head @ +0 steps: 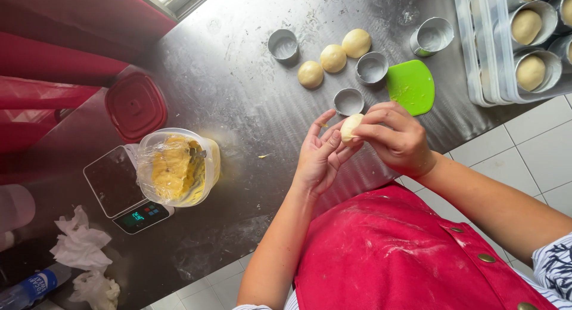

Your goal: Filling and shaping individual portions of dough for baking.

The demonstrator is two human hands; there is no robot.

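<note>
A small pale dough piece (349, 126) is pinched between both my hands over the steel table (250, 89). My left hand (320, 155) cups it from below with fingers spread. My right hand (396, 137) closes over it from the right. Three round dough balls (333, 58) lie in a row on the table beyond my hands. Several small round metal tins (348, 101) stand around them, empty.
A green plastic scraper (411, 86) lies by the tins. A tray (482, 59) at the right holds tins with dough balls. A plastic tub of yellow filling (177, 167) sits on a digital scale (119, 194), near a red lid (136, 106), crumpled tissues (80, 244) and a bottle (30, 286).
</note>
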